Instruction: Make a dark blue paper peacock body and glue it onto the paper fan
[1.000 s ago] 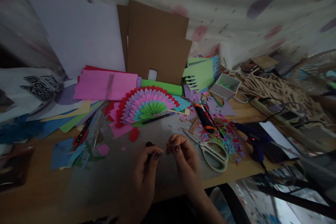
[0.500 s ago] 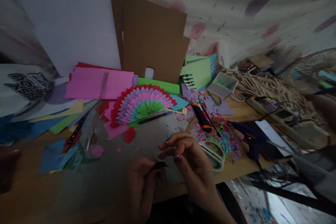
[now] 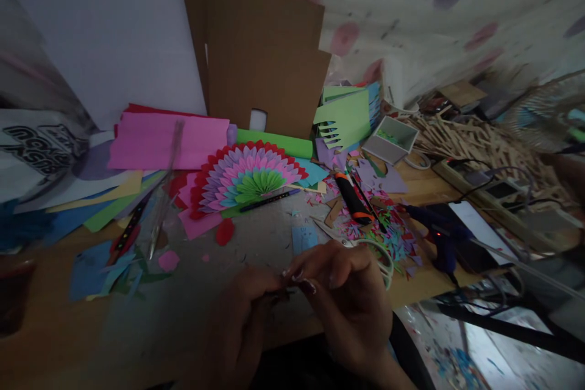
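Observation:
Low at the front edge of the table, my left hand (image 3: 247,311) is closed in a pinch around a small dark piece (image 3: 289,294). My right hand (image 3: 354,301) meets it there, thumb and fingertips closed on the same piece. The piece is mostly hidden by the fingers, and its material cannot be made out. Green-and-white scissors (image 3: 381,259) lie partly behind my right hand. Just beyond the fingers is a light blue paper scrap (image 3: 304,236). A fan of layered paper petals (image 3: 249,180) in red, purple, pink, blue and green rests farther back.
A box cutter (image 3: 351,198) lies beside a heap of coloured paper clippings (image 3: 388,225). On the right are a glue gun (image 3: 439,234) with a red light, a phone (image 3: 475,231) and a power strip (image 3: 503,195). Cardboard (image 3: 265,67) and rolled pink paper (image 3: 169,143) stand behind.
My right hand has moved down and left from an apart position, and its fingertips have closed on the dark piece that my left hand holds. The camera view has shifted slightly.

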`<action>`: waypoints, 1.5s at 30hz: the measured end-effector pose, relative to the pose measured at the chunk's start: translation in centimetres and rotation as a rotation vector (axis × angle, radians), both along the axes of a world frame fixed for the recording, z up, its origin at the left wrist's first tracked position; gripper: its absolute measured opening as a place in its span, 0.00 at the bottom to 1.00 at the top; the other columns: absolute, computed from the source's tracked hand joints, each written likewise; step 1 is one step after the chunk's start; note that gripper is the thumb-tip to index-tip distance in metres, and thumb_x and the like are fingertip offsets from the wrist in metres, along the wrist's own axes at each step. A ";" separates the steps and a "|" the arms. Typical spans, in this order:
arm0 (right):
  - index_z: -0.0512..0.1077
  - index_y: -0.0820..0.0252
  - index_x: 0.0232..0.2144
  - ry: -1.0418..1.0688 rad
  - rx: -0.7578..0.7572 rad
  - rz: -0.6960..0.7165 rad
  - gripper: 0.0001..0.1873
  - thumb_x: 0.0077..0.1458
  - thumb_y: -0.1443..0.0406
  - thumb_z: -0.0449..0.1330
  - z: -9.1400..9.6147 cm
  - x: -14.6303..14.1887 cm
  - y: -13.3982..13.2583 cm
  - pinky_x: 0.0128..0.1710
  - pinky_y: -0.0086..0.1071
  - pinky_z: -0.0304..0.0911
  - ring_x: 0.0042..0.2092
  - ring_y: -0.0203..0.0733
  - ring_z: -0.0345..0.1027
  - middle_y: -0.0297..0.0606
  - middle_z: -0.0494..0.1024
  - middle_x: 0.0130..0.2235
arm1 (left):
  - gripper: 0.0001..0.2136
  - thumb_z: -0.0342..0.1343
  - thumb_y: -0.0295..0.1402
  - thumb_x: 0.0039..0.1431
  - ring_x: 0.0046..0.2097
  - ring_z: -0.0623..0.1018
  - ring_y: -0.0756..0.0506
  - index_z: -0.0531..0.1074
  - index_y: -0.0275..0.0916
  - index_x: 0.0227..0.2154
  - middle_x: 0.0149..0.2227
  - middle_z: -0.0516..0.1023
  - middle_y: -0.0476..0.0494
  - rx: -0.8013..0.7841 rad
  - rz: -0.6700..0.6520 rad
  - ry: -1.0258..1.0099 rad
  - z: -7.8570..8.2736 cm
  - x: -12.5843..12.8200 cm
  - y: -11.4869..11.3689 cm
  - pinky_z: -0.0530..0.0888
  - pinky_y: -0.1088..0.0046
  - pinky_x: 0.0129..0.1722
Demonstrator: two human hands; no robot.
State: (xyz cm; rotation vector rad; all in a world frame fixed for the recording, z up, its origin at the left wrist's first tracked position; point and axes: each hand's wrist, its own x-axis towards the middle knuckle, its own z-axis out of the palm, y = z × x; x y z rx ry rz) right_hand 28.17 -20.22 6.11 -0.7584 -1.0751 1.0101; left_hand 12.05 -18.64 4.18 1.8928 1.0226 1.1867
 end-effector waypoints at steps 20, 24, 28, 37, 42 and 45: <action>0.61 0.50 0.35 -0.114 0.020 0.023 0.17 0.63 0.80 0.56 0.0 0.3 -0.6 0.41 0.35 0.70 0.42 0.39 0.75 0.31 0.75 0.36 | 0.11 0.51 0.27 0.68 0.36 0.83 0.49 0.73 0.50 0.47 0.38 0.85 0.51 0.105 -0.009 0.122 -0.6 -0.6 -0.3 0.79 0.78 0.40; 0.59 0.51 0.34 -0.167 0.050 0.020 0.18 0.62 0.81 0.55 0.1 0.4 -0.7 0.40 0.35 0.70 0.42 0.39 0.75 0.31 0.75 0.36 | 0.11 0.51 0.27 0.68 0.36 0.83 0.50 0.73 0.50 0.46 0.37 0.85 0.51 0.113 -0.004 0.131 -0.9 -0.7 -0.5 0.79 0.79 0.40; 0.57 0.50 0.33 -0.213 0.028 0.024 0.19 0.62 0.80 0.55 0.2 0.6 -0.8 0.39 0.36 0.69 0.42 0.41 0.75 0.31 0.75 0.36 | 0.11 0.52 0.27 0.67 0.37 0.84 0.49 0.73 0.49 0.46 0.38 0.85 0.51 0.168 0.010 0.187 -1.0 -0.9 -0.6 0.78 0.78 0.42; 0.55 0.52 0.33 -0.246 0.069 0.092 0.18 0.62 0.80 0.54 0.1 1.2 -0.5 0.39 0.35 0.68 0.44 0.41 0.73 0.32 0.72 0.37 | 0.11 0.49 0.24 0.67 0.33 0.81 0.52 0.71 0.45 0.45 0.33 0.82 0.52 0.217 -0.032 0.230 0.3 -0.4 -0.2 0.76 0.82 0.37; 0.55 0.52 0.33 -0.280 0.061 0.061 0.19 0.62 0.80 0.54 0.1 1.1 -0.5 0.39 0.32 0.68 0.44 0.39 0.73 0.31 0.72 0.36 | 0.11 0.49 0.24 0.67 0.32 0.82 0.53 0.70 0.46 0.45 0.33 0.82 0.53 0.176 -0.016 0.195 0.5 -0.2 -0.4 0.75 0.86 0.36; 0.56 0.51 0.33 -0.287 0.054 0.056 0.19 0.62 0.80 0.54 0.1 0.9 -0.6 0.40 0.31 0.68 0.44 0.39 0.73 0.30 0.72 0.35 | 0.12 0.49 0.23 0.67 0.33 0.82 0.53 0.70 0.47 0.46 0.34 0.83 0.53 0.155 -0.022 0.174 0.5 -0.1 -0.5 0.76 0.86 0.36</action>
